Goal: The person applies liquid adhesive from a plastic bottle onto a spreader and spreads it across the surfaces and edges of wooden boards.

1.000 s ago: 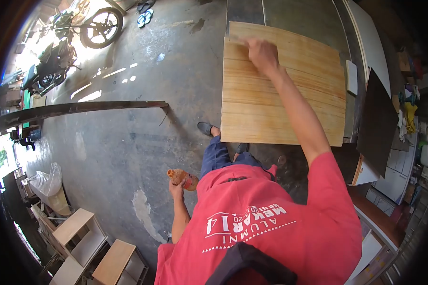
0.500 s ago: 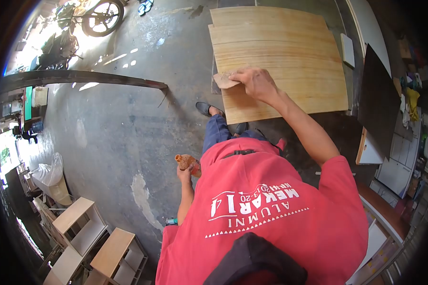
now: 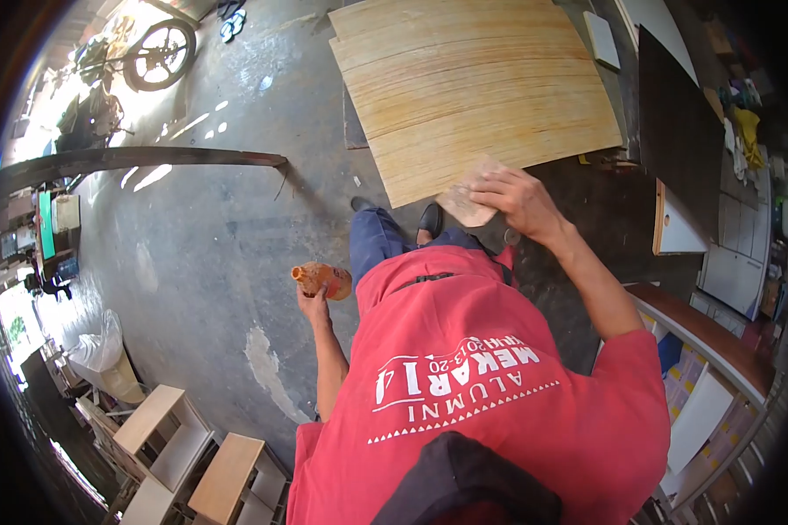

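Observation:
My left hand [image 3: 315, 304] is closed around a plastic bottle [image 3: 331, 277] stained orange-brown, held tilted at my left side with its open neck pointing left. My right hand [image 3: 521, 201] pinches a thin, flat, pale-brown piece [image 3: 466, 206]; its exact kind does not show. This piece is at the near edge of a large wood-grained sheet [image 3: 481, 87], overlapping it in view; whether they touch I cannot tell. Another sheet's edge sticks out slightly beneath at the far left corner.
A dark beam [image 3: 149, 157] juts in from the left. Small wooden shelf units [image 3: 228, 477] stand at lower left. A dark panel [image 3: 678, 131] leans at right beside a white block [image 3: 601, 41]. A motorcycle wheel [image 3: 160, 54] and sandals [image 3: 233, 24] are at upper left.
My right hand has drawn the flat piece back toward my body, to the sheet's near edge. My left hand has raised the bottle slightly outward. The whole view has turned a little.

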Demonstrator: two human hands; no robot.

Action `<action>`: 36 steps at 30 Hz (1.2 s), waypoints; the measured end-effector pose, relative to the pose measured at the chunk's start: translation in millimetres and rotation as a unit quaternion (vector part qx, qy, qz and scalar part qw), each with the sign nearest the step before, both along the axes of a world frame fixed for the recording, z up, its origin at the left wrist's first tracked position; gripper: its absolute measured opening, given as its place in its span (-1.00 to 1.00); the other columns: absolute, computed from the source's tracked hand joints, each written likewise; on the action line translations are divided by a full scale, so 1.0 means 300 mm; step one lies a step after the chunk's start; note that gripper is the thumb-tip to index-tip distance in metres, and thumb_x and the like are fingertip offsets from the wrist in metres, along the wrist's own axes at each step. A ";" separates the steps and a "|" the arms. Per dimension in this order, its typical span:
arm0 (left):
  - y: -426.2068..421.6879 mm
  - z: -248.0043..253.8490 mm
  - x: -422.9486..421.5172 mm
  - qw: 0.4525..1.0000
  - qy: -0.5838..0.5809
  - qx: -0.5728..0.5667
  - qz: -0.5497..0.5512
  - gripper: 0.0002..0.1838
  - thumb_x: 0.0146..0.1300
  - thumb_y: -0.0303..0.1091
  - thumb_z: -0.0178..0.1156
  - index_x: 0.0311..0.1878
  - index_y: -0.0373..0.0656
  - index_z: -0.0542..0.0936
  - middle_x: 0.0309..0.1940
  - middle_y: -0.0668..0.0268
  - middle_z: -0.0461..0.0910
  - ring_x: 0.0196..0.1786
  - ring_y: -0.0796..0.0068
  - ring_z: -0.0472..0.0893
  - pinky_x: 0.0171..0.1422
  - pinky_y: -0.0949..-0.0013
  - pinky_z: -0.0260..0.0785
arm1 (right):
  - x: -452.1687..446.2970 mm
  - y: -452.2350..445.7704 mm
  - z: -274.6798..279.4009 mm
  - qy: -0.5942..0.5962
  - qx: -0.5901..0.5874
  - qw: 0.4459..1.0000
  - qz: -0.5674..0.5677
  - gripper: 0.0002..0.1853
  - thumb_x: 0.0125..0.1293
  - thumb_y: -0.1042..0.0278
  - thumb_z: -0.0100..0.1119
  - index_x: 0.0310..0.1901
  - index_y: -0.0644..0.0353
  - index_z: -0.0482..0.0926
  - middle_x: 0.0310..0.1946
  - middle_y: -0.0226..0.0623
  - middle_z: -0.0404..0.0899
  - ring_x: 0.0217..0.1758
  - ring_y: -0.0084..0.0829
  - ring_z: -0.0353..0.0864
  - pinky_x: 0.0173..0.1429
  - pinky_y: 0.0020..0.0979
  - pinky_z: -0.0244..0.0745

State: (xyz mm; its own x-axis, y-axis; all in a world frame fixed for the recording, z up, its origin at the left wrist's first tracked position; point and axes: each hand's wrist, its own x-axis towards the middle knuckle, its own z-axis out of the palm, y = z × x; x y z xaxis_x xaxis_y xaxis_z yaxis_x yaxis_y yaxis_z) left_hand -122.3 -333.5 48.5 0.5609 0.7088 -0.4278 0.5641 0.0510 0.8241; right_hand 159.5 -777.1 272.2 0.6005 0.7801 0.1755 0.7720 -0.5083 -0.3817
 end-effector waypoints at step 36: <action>-0.358 0.443 0.671 0.743 -0.205 -0.367 -0.520 -0.18 -0.18 -0.66 0.47 0.29 -0.17 0.50 0.25 0.32 0.51 0.43 0.39 0.40 0.63 0.28 0.03 | -0.113 -0.198 0.103 -0.006 0.005 0.874 -0.485 -0.67 0.28 0.58 0.02 -0.04 0.13 0.73 -0.12 -0.11 0.73 0.00 -0.03 0.70 0.07 -0.14 0.60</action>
